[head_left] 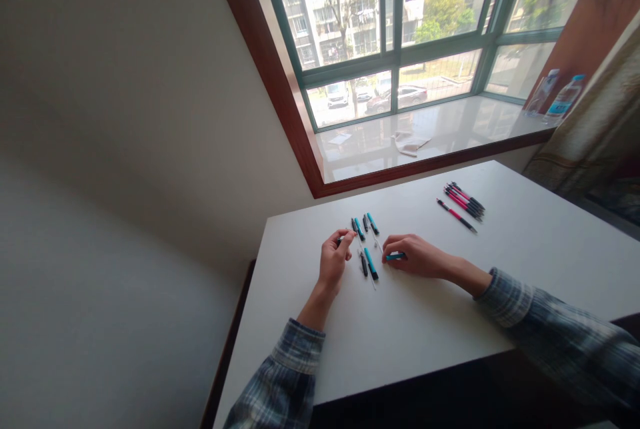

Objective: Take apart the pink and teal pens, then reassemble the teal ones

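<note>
My left hand [334,260] rests on the white table [450,296] with its fingers pinched round a small dark pen part [341,240]. My right hand [413,256] lies just to the right, fingers curled round a teal pen barrel [395,256]. Between the hands lie several loose teal and black pen pieces [369,262], with more [364,224] a little farther back. A thin refill [379,244] lies next to them.
A bundle of pink and black pens [463,204] lies at the table's far right. Behind the table runs a window sill [450,129] with a cloth [409,143] and two bottles [555,92]. A curtain [595,122] hangs at the right.
</note>
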Available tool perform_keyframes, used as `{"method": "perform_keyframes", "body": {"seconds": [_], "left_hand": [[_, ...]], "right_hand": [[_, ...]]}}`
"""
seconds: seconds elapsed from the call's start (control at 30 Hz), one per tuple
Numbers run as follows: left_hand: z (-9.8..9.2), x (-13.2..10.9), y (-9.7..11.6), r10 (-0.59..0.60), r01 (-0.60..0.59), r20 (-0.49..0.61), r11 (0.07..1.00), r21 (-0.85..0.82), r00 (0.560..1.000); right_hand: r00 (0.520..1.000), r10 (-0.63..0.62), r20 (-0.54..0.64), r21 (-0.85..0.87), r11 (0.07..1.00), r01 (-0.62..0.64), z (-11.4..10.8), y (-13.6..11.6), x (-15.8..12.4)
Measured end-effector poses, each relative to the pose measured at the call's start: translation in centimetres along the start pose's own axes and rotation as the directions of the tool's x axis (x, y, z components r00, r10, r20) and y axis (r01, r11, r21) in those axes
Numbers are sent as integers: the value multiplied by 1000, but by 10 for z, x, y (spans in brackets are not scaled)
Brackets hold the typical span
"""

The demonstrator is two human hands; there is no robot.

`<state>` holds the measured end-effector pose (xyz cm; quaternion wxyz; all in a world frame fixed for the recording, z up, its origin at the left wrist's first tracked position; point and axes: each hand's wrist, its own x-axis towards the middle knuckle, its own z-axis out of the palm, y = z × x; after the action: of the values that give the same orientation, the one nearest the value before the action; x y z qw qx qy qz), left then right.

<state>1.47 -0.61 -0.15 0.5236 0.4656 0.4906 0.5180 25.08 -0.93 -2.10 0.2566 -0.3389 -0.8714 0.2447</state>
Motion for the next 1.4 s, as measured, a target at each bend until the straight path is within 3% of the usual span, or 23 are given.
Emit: {"method": "perform_keyframes", "body": {"seconds": [0.1, 0.2, 0.37, 0.63, 0.8, 0.97, 1.27, 1.4], "left_hand": [[0, 0, 0, 3, -3, 4, 1000, 22, 1000], [0, -2, 2, 28, -32, 34, 993, 117, 999], [4, -10, 7, 91, -157, 209, 934, 322, 974], [15, -19, 9, 83, -216, 396, 928, 303, 915], [15, -19, 11, 43, -177, 402, 937, 302, 914], [16, -21, 15, 84, -217, 401, 929, 299, 912], [16, -22, 15, 87, -194, 351, 940, 282, 932], [15, -21, 13, 74, -131, 269, 971, 201, 960]], "right_hand": [[1000, -20, -14, 11, 1000, 20, -1, 0, 0], [994, -22, -103, 69, 997, 29, -3, -1, 1], [958, 16, -286, 136, 990, 24, -3, -9, 2], [952, -6, -306, 147, 988, 53, -5, -20, 2], [955, -29, -295, 145, 987, 74, -6, -22, 3], [955, -14, -295, 161, 985, 64, -5, -22, 3], [940, 111, -322, 220, 975, -40, 0, -12, 1], [941, 175, -289, 195, 973, -121, 2, -4, 2]]}}
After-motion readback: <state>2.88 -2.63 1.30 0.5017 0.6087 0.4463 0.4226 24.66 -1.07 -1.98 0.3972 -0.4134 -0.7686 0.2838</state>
